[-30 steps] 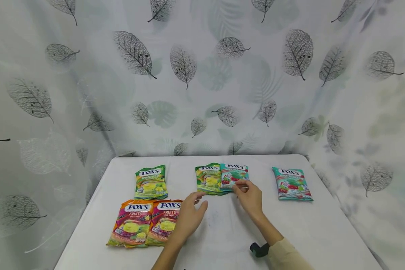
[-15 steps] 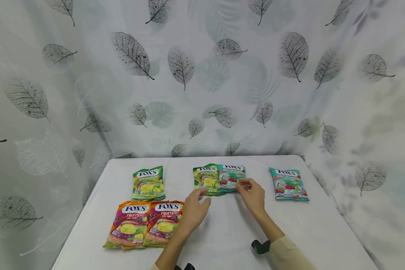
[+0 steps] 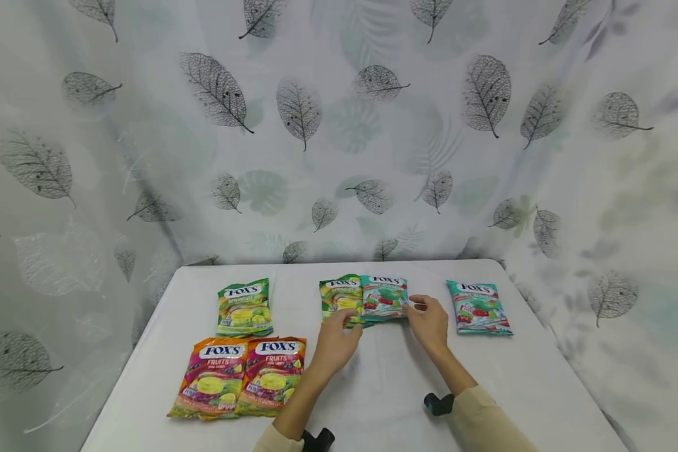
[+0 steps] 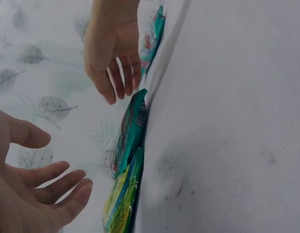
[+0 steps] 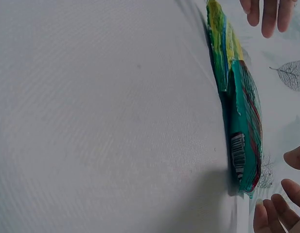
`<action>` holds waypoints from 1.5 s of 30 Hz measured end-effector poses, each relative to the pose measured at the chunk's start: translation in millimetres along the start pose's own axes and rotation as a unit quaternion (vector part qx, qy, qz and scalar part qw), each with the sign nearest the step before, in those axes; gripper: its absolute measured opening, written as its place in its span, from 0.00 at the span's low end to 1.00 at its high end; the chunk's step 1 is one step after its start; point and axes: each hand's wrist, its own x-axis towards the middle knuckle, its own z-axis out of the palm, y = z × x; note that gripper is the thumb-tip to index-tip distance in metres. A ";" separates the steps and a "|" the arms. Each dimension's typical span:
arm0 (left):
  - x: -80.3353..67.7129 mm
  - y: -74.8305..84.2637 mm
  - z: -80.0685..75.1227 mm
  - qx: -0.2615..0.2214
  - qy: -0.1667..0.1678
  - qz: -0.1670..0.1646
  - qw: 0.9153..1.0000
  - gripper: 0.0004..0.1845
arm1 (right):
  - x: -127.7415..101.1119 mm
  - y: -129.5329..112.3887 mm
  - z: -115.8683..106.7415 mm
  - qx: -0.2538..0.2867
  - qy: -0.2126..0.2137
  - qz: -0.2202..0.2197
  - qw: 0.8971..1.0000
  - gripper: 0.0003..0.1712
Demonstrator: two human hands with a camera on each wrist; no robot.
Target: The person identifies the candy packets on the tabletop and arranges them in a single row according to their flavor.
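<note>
A green Fox's candy bag [image 3: 339, 298] and a teal Fox's mint bag [image 3: 385, 297] lie side by side, slightly overlapping, at the back middle of the white table [image 3: 384, 389]. My left hand [image 3: 339, 339] hovers at the green bag's near edge with relaxed, spread fingers [image 4: 62, 194]; I cannot tell if it touches. My right hand [image 3: 429, 320] is at the teal bag's right edge, fingers [image 4: 123, 80] loosely extended and holding nothing. The right wrist view shows the teal bag [image 5: 244, 131] edge-on, the green bag [image 5: 218, 43] beyond it, and my right fingertips [image 5: 278, 206] just off its corner.
Another green bag [image 3: 244, 307] lies back left. Two orange Fruits bags [image 3: 211, 378] [image 3: 271, 375] overlap at front left. A second teal bag [image 3: 478, 307] lies back right. A leaf-print curtain [image 3: 339, 125] hangs close behind and beside the table.
Both hands moved forward to the middle pair of bags. The left hand reached the green bag's near edge; the right hand shifted to the teal bag's right edge. The bags stayed put.
</note>
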 end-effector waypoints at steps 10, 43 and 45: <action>18.1 0.4 21.7 0.003 -0.008 -0.005 1.000 0.24 | 11.3 8.3 1.2 -0.009 -0.026 0.028 0.999 0.24; 57.3 -13.7 46.5 -0.014 0.007 -0.039 0.999 0.25 | 44.9 12.6 15.1 -0.065 -0.077 0.122 0.987 0.24; 58.4 -15.0 46.4 -0.015 0.010 -0.038 0.999 0.25 | 44.7 13.4 14.6 -0.060 -0.085 0.129 0.986 0.24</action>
